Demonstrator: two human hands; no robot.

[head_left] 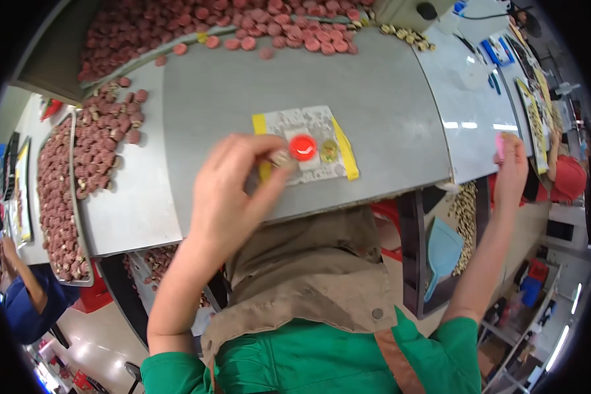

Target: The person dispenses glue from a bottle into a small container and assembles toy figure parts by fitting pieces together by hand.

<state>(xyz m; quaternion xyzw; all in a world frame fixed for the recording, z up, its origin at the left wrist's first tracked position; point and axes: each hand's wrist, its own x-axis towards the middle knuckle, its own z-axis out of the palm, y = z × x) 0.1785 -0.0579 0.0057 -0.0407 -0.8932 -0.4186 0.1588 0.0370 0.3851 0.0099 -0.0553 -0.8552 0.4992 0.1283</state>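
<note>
My left hand (pixel 233 187) pinches a small round pale-and-reddish piece (pixel 281 157) between thumb and fingertips. It hovers at the left side of a grey-and-white patterned sheet (pixel 302 118) with yellow taped edges. On the sheet sit a bright red round disc (pixel 303 148), just right of my fingertips, and a yellow-green round piece (pixel 329 152). Far off to the right, my right hand (pixel 513 167) is closed on a small pink object (pixel 500 148) over the table's right part. Fingers hide much of that object, so its kind cannot be told.
Many round pink-red pieces (pixel 295 29) are heaped at the back. More reddish pieces (pixel 102 131) lie at left, beside a filled tray (pixel 79 253). Below the table at right, a light-blue dustpan (pixel 443 246) stands in a bin with small pale pieces (pixel 465 223). Other people work on both sides.
</note>
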